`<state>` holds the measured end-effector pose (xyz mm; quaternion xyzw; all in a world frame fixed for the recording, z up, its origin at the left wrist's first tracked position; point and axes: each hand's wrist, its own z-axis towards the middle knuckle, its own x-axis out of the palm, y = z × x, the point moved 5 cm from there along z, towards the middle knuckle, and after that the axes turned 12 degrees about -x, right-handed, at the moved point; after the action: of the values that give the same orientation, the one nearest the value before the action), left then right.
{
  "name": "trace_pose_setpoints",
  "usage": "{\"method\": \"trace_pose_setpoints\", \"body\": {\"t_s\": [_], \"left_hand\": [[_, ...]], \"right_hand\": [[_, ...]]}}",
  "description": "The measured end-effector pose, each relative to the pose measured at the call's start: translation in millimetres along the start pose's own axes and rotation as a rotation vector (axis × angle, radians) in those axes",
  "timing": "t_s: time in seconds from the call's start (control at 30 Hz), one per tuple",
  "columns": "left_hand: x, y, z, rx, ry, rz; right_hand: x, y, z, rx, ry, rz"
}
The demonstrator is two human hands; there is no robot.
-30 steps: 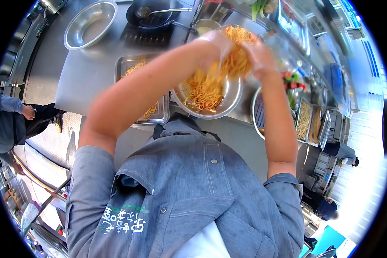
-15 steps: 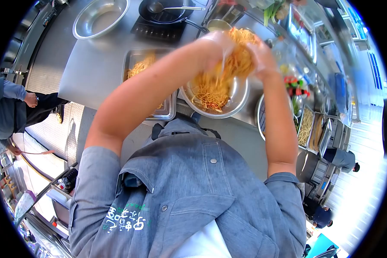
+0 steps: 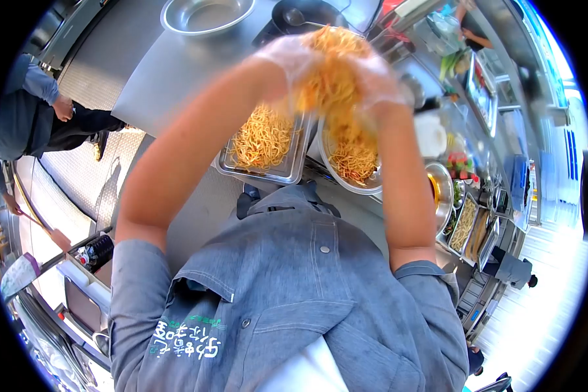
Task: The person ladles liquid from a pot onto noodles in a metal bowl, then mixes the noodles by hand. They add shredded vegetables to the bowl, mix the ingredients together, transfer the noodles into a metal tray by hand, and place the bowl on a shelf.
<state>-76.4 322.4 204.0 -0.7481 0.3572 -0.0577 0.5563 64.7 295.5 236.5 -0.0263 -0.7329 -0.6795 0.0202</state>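
Note:
Both hands wear clear thin gloves and grip one big tangled clump of orange-brown noodles (image 3: 333,72), raised high. My left hand (image 3: 289,57) closes on its left side. My right hand (image 3: 380,83) closes on the right; fingers on both are blurred by motion. Strands hang from the clump toward the metal bowl (image 3: 346,187), where more noodles (image 3: 355,160) lie. Left of that bowl, a rectangular metal tray (image 3: 296,163) holds a heap of noodles (image 3: 261,139); my left forearm hides part of it.
Behind my hands are a large metal basin (image 3: 242,25) and a dark pan (image 3: 282,18) with a ladle (image 3: 295,16). At right stand a metal bowl (image 3: 443,189) and ingredient trays (image 3: 464,225). A co-worker's hand (image 3: 63,108) shows at left; other people are farther right.
The view has shifted, so bowl and tray appear lower and farther right, and more of the tray's noodles shows. The noodle clump stays raised between both hands.

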Motion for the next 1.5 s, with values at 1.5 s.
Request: {"method": "trace_pose_setpoints", "body": {"t_s": [1.5], "left_hand": [[10, 224, 125, -0.454, -0.332, 0.256]], "right_hand": [[26, -255, -37, -0.446, 0.157, -0.925]]}}
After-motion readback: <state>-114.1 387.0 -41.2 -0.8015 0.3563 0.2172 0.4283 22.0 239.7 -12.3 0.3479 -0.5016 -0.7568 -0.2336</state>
